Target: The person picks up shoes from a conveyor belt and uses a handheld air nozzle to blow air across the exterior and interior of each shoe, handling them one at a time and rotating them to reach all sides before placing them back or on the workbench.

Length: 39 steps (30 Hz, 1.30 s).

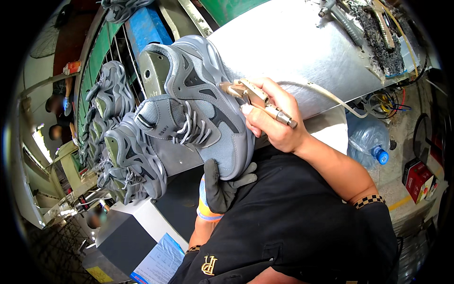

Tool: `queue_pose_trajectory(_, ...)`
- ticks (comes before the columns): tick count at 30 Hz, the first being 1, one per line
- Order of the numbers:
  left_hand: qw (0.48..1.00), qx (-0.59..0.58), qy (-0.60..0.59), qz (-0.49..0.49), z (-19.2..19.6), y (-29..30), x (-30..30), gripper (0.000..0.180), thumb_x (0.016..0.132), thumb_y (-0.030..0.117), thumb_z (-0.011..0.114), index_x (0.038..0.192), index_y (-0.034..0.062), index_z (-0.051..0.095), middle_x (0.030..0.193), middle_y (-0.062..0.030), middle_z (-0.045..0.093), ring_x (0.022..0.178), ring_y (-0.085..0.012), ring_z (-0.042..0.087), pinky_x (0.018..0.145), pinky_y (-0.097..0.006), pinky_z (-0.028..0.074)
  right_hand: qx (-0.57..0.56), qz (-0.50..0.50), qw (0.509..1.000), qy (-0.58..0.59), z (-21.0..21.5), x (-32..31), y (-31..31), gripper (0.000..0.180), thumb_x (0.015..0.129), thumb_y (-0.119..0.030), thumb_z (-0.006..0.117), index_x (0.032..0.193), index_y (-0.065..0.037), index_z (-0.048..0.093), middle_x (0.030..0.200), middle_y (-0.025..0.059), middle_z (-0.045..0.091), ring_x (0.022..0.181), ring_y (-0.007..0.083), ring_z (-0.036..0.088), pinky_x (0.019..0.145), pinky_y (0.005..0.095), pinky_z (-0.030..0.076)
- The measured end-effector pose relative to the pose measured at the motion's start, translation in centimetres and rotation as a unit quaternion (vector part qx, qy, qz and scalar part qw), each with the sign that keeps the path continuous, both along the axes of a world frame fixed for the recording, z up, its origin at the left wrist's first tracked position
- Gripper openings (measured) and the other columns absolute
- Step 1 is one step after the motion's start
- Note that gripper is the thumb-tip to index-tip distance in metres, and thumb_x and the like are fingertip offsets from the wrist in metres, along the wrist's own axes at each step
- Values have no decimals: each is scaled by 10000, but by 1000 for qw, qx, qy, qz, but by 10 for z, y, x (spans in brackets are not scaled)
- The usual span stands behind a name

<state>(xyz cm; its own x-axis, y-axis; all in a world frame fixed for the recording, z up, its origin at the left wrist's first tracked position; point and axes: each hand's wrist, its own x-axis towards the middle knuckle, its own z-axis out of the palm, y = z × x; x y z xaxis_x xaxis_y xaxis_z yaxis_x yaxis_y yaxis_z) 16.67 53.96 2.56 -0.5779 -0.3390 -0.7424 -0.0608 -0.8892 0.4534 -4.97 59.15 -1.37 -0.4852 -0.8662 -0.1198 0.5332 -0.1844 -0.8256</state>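
A grey sneaker [203,113] with loose grey laces sits on an olive-green shoe last [153,73], its toe toward me. My left hand [221,189], in a dark grey glove with an orange and white cuff, cups the toe from below, thumb on one side and fingers on the other. Bare, my right hand [279,120] is closed round a metal air gun [255,94], a short tool with a pale hose [326,92] near it. The tool's tip meets or nearly touches the sneaker's side, just above the sole; contact is hard to make out.
More grey sneakers [135,156] on lasts line a rack to the left. A shiny metal sheet [265,42] lies beyond the shoe, with tools [347,26] and dark debris at its far right. A clear bottle [366,139] and a red box [417,180] stand at right. People work far left.
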Motion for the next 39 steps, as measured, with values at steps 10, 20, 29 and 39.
queue_pose_trajectory(10,999,-9,19,-40,1,-2,-23,803,950,612,360,1446,-13,267,1332,-281,480,1131,-413,582,965,-516,510,34,12,999,23,-1,0,31,351,853,-72,568,1185,38,538,663,1,549,531,44,498,482,222,384)
queue_pose_trajectory(20,988,74,76,-108,-8,-1,-47,875,922,679,320,1441,-24,285,1280,-267,536,1154,-391,576,935,-502,520,86,3,996,-12,18,-8,72,320,861,-29,532,1175,34,527,634,-6,541,525,38,474,492,218,378)
queue_pose_trajectory(29,970,142,118,-159,-5,2,-92,827,924,666,356,1449,29,299,1255,-236,571,1120,-334,610,937,-448,515,244,52,968,28,76,-41,90,288,844,-50,585,1125,11,562,670,-12,551,546,34,479,503,214,383)
queue_pose_trajectory(39,942,184,249,-128,-21,1,-128,760,949,660,279,1315,8,418,1242,-220,562,1130,-290,591,983,-402,475,233,-78,958,148,59,-6,97,420,856,-64,573,1243,55,459,790,51,528,564,76,483,512,220,406)
